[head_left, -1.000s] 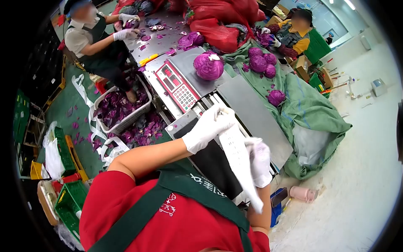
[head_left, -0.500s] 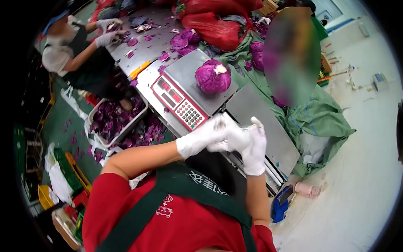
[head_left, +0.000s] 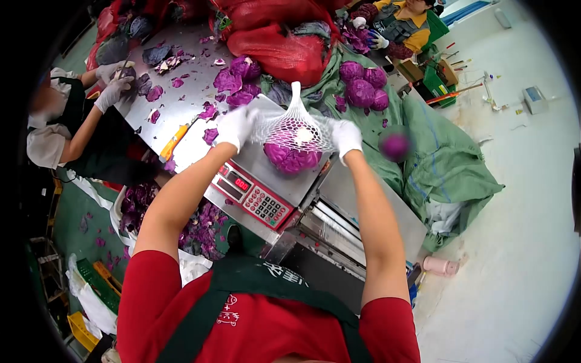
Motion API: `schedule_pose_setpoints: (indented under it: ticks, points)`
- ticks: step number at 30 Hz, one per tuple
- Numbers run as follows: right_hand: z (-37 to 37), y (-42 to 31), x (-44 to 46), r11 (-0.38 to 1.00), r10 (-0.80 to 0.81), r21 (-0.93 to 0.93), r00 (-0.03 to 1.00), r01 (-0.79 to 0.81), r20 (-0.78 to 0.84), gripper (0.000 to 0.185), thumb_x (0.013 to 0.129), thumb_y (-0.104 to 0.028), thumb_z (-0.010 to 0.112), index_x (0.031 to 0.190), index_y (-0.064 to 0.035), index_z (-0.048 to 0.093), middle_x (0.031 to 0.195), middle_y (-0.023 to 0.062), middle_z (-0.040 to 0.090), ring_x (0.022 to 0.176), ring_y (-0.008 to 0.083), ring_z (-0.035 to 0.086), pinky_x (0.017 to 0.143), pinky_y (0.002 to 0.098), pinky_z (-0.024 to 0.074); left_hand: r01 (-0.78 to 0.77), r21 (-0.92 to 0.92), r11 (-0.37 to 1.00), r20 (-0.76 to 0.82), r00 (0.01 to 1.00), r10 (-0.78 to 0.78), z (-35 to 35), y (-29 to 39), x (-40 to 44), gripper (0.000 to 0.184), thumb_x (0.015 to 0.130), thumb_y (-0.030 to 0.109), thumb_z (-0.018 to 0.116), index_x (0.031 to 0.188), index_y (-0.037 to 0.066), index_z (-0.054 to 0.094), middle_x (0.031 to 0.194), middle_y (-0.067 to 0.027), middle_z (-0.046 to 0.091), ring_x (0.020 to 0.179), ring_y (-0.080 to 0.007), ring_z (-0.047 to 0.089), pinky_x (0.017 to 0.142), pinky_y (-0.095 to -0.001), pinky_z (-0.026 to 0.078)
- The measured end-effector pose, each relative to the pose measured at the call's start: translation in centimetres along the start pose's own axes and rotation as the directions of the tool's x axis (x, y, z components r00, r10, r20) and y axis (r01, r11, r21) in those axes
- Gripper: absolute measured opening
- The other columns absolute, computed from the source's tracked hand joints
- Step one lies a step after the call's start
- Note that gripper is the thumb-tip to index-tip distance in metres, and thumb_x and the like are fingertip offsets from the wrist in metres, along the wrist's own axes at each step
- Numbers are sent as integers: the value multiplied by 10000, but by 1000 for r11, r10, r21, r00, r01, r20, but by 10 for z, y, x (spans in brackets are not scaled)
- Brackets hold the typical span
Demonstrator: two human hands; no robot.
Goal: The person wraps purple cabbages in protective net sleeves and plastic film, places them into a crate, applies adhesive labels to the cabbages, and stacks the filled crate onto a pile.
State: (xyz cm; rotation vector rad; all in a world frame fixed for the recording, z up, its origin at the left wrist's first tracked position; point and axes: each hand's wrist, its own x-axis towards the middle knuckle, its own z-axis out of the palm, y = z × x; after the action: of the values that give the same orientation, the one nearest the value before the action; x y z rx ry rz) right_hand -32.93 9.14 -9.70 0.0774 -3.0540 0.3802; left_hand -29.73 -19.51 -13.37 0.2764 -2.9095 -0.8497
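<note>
Across the upper left, the bench: a long grey metal bench (head_left: 184, 106) strewn with purple leaf scraps.
Green sack: a large woven green sack (head_left: 442, 151) spread out to the right of the scale.
Red sack: a bulging red mesh sack (head_left: 278, 54) beyond the scale.
Scale: a flat metal weighing scale with a red-rimmed keypad panel (head_left: 261, 206); its red digits look like 0.00.
Cabbage: a round purple cabbage (head_left: 290, 158) with a pale patch on top, apparently resting on the scale's metal plate, between the hands.
Net: a white stretchy mesh net (head_left: 296, 124), its narrow gathered end pointing up, its mouth pulled wide; it veils the cabbage's upper part, while the lower part shows outside the mesh. Whether the mesh touches the cabbage is hard to tell.
Left hand: white-gloved (head_left: 347, 137), arm stretched forward, holding the net's right side.
Right hand: white-gloved (head_left: 238, 127), somewhat blurred, arm angled forward, closed on the net's left side.
Hands' spacing: wide apart, either side of the cabbage, at similar height.
Knife: a yellow-handled knife (head_left: 174, 144) at the bench's near edge.
</note>
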Motion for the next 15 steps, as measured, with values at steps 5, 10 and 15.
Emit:
schedule_pose_setpoints:
  ticks: [5, 10, 15]
  points:
    - [29, -51, -30, 421, 281, 580, 709, -697, 647, 436, 973, -325, 432, 1025, 44, 659, 933, 186, 693, 848, 261, 654, 765, 351, 496, -344, -8, 939, -193, 922, 336, 47, -26, -42, 130, 882, 127, 513, 950, 80, 613, 900, -129, 669, 747, -338, 647, 635, -401, 494]
    - [-18, -97, -85, 303, 169, 903, 950, -303, 262, 340, 1003, -174, 425, 1167, 75, 589, 1097, 118, 658, 938, 147, 628, 835, 273, 488, 102, -925, 365, 173, 971, 167, 8, -26, -82, 304, 925, 267, 594, 1154, 68, 588, 1072, -87, 658, 988, -213, 631, 850, -339, 512]
    - [-52, -122, -147, 458, 43, 870, 982, -184, 185, 280, 982, -105, 440, 1133, 68, 599, 1064, 96, 666, 928, 157, 625, 850, 273, 483, 754, -303, -582, 632, 616, 469, -24, -30, -135, 440, 1003, 369, 411, 1243, 29, 555, 1176, -138, 628, 1077, -257, 603, 972, -425, 477]
